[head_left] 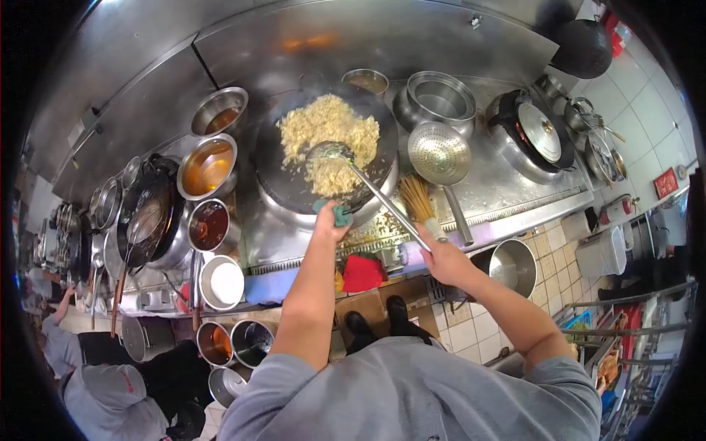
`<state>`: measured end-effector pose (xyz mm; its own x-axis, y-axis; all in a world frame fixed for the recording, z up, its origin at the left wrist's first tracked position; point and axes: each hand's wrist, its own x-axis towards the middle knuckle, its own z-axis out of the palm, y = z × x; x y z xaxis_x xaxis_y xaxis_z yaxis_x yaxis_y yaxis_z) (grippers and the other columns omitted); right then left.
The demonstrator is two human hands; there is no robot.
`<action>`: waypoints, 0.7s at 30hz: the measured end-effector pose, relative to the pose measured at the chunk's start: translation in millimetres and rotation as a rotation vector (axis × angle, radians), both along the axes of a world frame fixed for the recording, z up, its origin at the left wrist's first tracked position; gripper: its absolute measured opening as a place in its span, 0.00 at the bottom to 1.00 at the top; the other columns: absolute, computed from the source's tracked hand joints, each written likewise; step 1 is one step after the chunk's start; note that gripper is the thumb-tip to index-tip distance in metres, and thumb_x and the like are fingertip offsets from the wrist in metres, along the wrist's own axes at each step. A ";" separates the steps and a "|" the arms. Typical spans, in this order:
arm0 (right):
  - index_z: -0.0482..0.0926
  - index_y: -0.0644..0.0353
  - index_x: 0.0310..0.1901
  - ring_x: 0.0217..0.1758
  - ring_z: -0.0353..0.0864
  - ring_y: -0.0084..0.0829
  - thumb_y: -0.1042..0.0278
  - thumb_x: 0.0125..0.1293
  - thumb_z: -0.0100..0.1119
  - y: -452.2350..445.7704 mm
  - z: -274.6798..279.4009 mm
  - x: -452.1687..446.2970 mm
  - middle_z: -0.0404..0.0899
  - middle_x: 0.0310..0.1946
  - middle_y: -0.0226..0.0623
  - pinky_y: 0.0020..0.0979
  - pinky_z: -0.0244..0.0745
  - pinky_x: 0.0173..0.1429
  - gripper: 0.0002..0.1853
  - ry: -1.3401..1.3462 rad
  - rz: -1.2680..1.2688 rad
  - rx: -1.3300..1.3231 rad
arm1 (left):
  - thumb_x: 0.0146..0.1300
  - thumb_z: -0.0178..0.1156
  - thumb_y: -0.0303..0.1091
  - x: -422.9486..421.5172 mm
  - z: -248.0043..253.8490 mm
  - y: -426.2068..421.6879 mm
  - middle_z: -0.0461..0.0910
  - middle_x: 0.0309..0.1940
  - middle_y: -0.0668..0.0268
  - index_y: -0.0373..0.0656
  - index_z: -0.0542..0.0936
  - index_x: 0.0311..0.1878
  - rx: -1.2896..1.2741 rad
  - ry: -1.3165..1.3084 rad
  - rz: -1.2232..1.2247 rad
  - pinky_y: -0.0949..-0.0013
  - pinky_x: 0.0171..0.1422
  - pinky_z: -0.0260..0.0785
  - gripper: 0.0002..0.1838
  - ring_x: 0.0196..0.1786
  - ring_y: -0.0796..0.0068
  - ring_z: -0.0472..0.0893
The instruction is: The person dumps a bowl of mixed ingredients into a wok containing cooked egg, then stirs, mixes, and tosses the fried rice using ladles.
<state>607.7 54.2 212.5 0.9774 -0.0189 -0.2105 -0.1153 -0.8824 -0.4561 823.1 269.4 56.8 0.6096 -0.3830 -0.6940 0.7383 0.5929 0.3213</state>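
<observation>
A large dark wok (268, 158) holds a heap of yellowish fried rice (323, 125). My left hand (331, 220) is closed round a green cloth (342, 214) at the wok's near edge. In my right hand (443, 257) is the long handle of a metal ladle (331, 152), whose bowl rests in the rice. A perforated strainer (439, 153) and a bamboo brush (417, 198) lie to the right of the wok.
Metal bowls of orange liquid (208, 169) and dark red sauce (209, 226) stand on the left. A lidded pot (539, 132) is at the right. Two people in grey shirts (110, 397) are at the lower left. A red cloth (363, 273) lies at the front edge.
</observation>
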 end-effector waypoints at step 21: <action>0.55 0.44 0.75 0.39 0.80 0.56 0.66 0.71 0.49 19.8 30.0 -12.5 0.80 0.36 0.59 0.50 0.73 0.47 0.31 -0.023 0.078 -0.033 | 0.66 0.53 0.35 -127.0 55.2 26.4 0.76 0.39 0.64 0.46 0.72 0.44 -0.026 -0.077 -0.006 0.56 0.42 0.75 0.07 0.40 0.64 0.78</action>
<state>595.2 74.0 242.5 0.9807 0.0504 -0.1887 -0.0359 -0.9031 -0.4279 696.1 295.8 112.0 0.6585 -0.4037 -0.6351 0.7155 0.5976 0.3619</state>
